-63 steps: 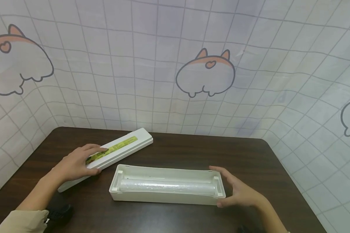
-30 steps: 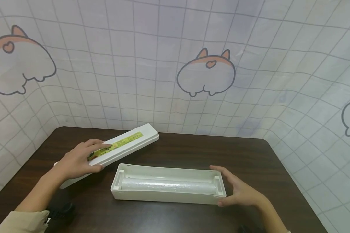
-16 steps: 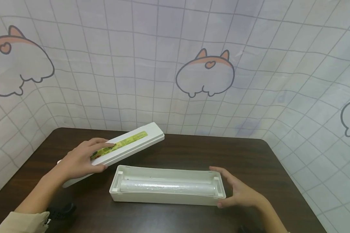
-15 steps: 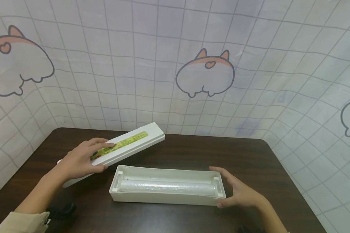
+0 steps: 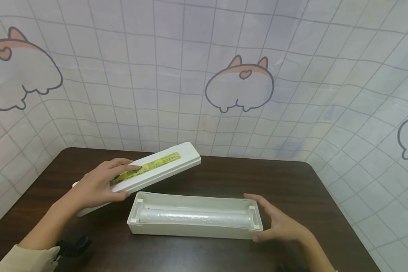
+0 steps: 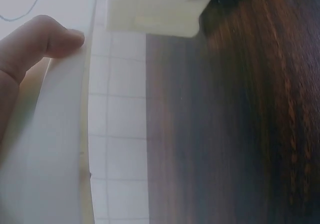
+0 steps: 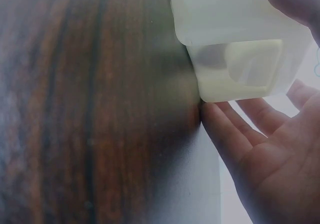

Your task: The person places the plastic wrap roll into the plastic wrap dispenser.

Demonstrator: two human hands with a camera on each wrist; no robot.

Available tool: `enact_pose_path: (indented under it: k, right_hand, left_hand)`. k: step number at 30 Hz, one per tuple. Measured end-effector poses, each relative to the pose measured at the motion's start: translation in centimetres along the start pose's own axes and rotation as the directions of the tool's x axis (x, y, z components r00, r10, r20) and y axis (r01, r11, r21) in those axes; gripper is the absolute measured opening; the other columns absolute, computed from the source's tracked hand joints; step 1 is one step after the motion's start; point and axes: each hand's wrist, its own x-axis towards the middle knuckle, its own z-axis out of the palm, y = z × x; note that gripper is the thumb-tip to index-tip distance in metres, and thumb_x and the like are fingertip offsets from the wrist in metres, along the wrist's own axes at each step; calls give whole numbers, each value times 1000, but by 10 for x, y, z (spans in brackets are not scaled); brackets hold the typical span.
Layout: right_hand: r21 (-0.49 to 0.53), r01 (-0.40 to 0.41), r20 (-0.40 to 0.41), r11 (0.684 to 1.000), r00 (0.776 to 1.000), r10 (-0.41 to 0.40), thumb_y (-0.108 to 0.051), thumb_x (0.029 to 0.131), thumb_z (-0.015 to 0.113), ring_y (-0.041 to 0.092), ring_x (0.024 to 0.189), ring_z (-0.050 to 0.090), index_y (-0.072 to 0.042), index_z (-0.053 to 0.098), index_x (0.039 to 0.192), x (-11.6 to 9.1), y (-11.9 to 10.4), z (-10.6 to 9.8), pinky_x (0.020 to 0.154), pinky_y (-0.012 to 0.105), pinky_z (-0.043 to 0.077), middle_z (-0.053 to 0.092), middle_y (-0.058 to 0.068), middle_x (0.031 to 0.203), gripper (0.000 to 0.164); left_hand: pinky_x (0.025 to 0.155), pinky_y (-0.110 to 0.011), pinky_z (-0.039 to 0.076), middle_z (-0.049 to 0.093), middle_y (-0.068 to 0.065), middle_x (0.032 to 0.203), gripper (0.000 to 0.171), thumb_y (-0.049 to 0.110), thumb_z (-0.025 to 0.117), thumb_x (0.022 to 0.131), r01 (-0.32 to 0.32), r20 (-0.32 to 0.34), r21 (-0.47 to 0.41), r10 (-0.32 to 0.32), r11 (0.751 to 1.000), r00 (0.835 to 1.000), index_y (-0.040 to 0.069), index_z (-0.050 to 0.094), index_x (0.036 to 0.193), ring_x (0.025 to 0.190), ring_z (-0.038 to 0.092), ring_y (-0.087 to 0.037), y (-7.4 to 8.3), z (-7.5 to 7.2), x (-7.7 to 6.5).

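A long white lid (image 5: 187,152) with a yellow-green label (image 5: 163,160) is gripped by my left hand (image 5: 98,185), thumb along its near edge and fingers over the top. It slants, its right end farther back. In the left wrist view, the lid (image 6: 57,149) appears raised off the table, under my bent thumb. In front of it sits an uncovered white box (image 5: 190,231), with a roll of clear film (image 5: 195,218) lying lengthwise inside. My right hand (image 5: 280,223) holds the box's right end between thumb and fingers; in the right wrist view fingers touch the box (image 7: 225,14).
The dark wood table (image 5: 224,177) has rounded back corners. A white grid-patterned curtain (image 5: 176,75) with cartoon animals hangs close behind and at both sides. A black strap (image 5: 74,247) is on my left wrist.
My left hand has shifted the lid to the right and slightly away, its right end now behind the box's middle. The box and my right hand have stayed in place.
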Motion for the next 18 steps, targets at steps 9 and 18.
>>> enact_pose_path:
  k: [9,18]
  right_hand:
    - [32,-19,-3,999,1000,19,-19,72,86,43,128,35,-20,21,158,1,-3,-1,92,64,42,31,10,153,108]
    - [-2,-13,5,1000,1000,13,-19,73,86,42,126,38,-14,20,158,1,-2,-1,92,56,45,34,9,151,108]
  left_hand:
    - [75,-38,45,53,2,140,65,28,82,75,-45,-12,-18,45,999,999,36,60,136,114,50,-22,14,-2,5]
    - [76,-37,44,53,4,140,66,27,81,75,-73,-13,-31,73,997,997,37,59,136,114,49,-20,25,-3,6]
